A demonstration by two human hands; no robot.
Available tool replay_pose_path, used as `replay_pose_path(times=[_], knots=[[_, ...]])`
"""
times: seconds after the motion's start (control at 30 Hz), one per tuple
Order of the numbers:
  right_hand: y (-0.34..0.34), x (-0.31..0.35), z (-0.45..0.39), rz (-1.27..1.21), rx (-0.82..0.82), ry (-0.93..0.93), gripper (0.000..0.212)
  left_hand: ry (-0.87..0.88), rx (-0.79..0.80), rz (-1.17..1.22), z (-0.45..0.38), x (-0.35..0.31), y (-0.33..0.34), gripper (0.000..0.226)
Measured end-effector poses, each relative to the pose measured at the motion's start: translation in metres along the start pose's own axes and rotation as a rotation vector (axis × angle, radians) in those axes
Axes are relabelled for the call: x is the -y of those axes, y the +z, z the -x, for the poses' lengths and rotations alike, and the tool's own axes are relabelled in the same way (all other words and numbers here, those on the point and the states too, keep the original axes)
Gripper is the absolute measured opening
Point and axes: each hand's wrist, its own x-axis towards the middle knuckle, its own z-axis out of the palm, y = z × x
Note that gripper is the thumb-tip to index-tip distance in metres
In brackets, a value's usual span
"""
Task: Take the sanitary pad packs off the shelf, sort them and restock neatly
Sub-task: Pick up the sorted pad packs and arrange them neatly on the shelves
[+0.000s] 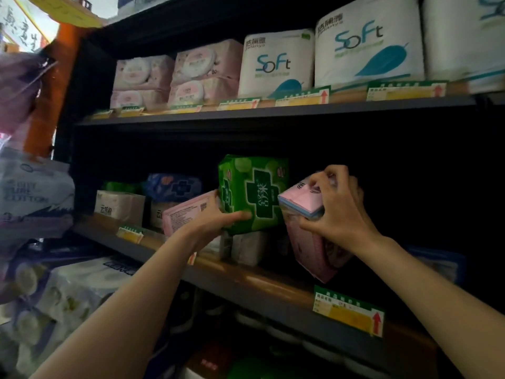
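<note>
The left hand (216, 225) cups the green pack (252, 194) with a pink pack (188, 212) beside it; the right hand (337, 207) grips a pink stack (306, 212) above the middle shelf (246, 280). Probably the removal step; next, lifting them clear without spilling.

Three white "Soft" tissue rolls (276, 64) are sitting on the upper shelf, four pink wipe packs (207, 60) are stacking beside them (two per pile), two hands are showing.

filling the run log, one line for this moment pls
left hand: holds green plastic pad pack | right hand: grips pink plastic pad packs | stage: at middle shelf
</note>
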Motion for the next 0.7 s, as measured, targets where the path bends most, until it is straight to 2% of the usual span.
replay_pose_path(times=[0.07,0.13,0.27,0.33,0.4,0.5,0.6,0.67,0.7], knots=[[-0.001,0.007,0.005,-0.031,-0.046,-0.078,0.068,0.107,-0.093,-0.123,0.002,-0.004,0.010,0.075],[-0.007,0.020,0.004,-0.062,-0.175,-0.136,0.062,0.189,-0.206,-0.125,0.008,-0.012,0.013,0.078],[-0.037,0.050,-0.013,-0.201,-0.452,-0.141,0.062,0.224,-0.354,0.385,0.044,-0.020,-0.014,0.078],[-0.045,0.070,-0.015,-0.333,-0.451,-0.158,0.068,0.258,-0.383,0.571,0.078,-0.015,-0.040,0.073],[-0.040,0.100,0.002,-0.630,-0.305,-0.191,0.058,0.266,-0.413,0.606,0.121,0.000,-0.067,0.074],[-0.032,0.147,0.057,-0.906,-0.006,-0.181,0.040,0.131,-0.620,0.432,0.193,0.039,-0.097,0.074],[-0.005,0.172,0.126,-0.867,0.282,-0.182,0.043,-0.102,-0.672,0.139,0.264,0.100,-0.117,0.064],[0.031,0.184,0.188,-0.778,0.627,-0.132,0.046,-0.392,-0.625,-0.024,0.309,0.149,-0.126,0.073],[0.052,0.190,0.222,-0.693,0.828,-0.128,0.046,-0.549,-0.610,-0.082,0.331,0.175,-0.130,0.069]])
